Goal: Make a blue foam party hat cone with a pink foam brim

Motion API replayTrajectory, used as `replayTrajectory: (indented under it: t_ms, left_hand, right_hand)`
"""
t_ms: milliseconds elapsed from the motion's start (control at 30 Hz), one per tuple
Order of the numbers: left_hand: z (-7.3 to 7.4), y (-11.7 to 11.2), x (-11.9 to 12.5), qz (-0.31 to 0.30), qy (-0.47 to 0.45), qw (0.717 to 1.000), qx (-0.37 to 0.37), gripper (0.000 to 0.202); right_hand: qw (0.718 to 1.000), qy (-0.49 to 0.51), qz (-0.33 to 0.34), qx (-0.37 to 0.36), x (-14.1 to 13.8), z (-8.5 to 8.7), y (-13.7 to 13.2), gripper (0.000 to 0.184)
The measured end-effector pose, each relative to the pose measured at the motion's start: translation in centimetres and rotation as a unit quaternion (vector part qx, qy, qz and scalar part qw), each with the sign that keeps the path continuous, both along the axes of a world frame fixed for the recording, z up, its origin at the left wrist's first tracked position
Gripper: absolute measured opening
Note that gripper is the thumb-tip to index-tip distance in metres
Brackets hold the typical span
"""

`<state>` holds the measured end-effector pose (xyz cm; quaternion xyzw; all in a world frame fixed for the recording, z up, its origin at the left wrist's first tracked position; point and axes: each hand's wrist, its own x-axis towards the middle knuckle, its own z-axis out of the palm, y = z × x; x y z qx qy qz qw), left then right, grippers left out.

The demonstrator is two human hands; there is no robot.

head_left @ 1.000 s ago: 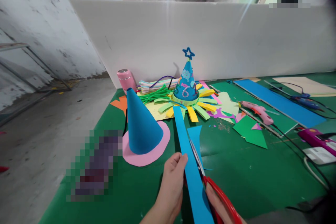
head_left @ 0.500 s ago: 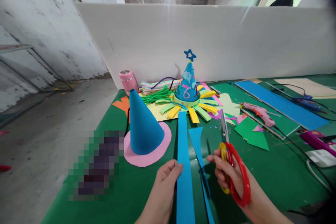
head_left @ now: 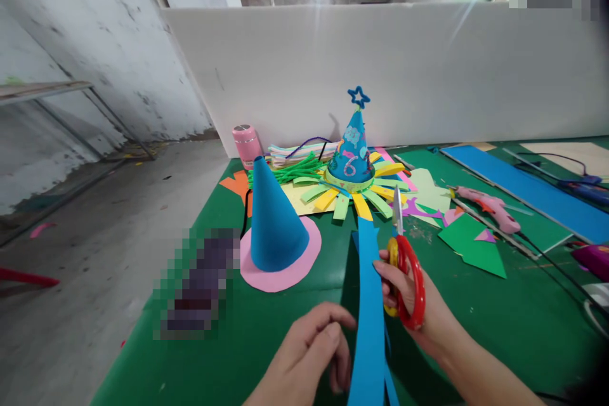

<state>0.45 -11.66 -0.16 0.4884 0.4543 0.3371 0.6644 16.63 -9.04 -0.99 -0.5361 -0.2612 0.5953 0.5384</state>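
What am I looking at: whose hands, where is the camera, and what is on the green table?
No machine here: a person's two bare hands, filmed by one camera worn on the head, looking forward and down. The right hand holds red-handled scissors, pointing away. The left hand curls at the edge of a long blue paper strip. On the green table stand a plain blue cone on a pink disc and a decorated party hat; a pink glue gun lies to the right.

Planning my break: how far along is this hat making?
Done: blue cone stands on its pink disc, and a blue strip is cut. In hand: right hand holds shut red scissors; left hand beside the strip. Left, probably: the cone is bare.
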Motion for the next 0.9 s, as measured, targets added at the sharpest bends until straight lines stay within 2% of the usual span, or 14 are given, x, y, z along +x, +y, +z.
replayTrajectory:
  t_ms: [67,133,300,367,433,467,533,567,600,633,700,733,833,900]
  left_hand:
    - [-0.4,-0.2,0.3,0.062,0.090,0.981,0.161,0.033]
    - [-0.9,-0.4,0.8,0.090,0.143,0.951,0.258,0.034]
    - [-1.0,0.1,1.4,0.092,0.152,0.925,0.335,0.035]
    - [-0.3,1.0,0.9,0.103,0.146,0.918,0.354,0.033]
    - [0.9,2.2,0.3,0.070,0.120,0.915,0.378,0.022]
    - [1.7,3.0,0.1,0.040,0.108,0.921,0.373,0.023]
    - [3.3,4.5,0.0,0.041,0.088,0.938,0.334,0.018]
    - [4.2,5.2,0.1,0.038,0.094,0.945,0.311,0.018]
    - [5.1,5.8,0.4,0.071,0.115,0.945,0.297,0.019]
    - [6.0,6.4,0.8,0.045,0.146,0.946,0.285,0.023]
    - [7.6,7.7,1.8,0.001,0.181,0.941,0.286,0.039]
    - [8.3,8.3,2.3,-0.011,0.165,0.942,0.290,0.038]
    - [9.5,10.5,3.8,0.003,0.085,0.956,0.282,0.028]
    - [9.5,11.8,4.4,0.007,0.034,0.969,0.246,0.021]
  right_hand:
    - [1.000,0.004,-0.019,0.000,0.1,0.4,-0.1,0.027]
    - [1.000,0.006,-0.031,-0.002,0.1,0.6,-0.2,0.030]
    - [1.000,0.008,0.007,-0.013,0.1,0.4,-0.6,0.030]
    - [0.999,-0.012,0.030,-0.003,0.4,0.1,-0.6,0.026]
    - [0.999,-0.044,0.014,0.006,1.2,0.0,-0.5,0.027]
    - [0.998,-0.068,0.001,0.012,1.7,0.1,-0.4,0.030]
    - [0.991,-0.132,-0.013,0.035,2.6,0.7,-0.2,0.035]
    - [0.984,-0.167,-0.006,0.056,3.1,1.1,-0.1,0.036]
    - [0.977,-0.198,0.008,0.077,3.4,1.6,0.0,0.036]
    - [0.971,-0.217,0.026,0.096,3.7,2.0,0.0,0.036]
    - [0.971,-0.203,0.045,0.115,3.9,2.8,0.2,0.036]
    - [0.975,-0.183,0.045,0.118,3.9,3.1,0.2,0.037]
    - [0.984,-0.151,0.012,0.092,3.6,3.5,0.5,0.039]
    - [0.985,-0.161,0.005,0.060,3.3,3.5,0.7,0.040]
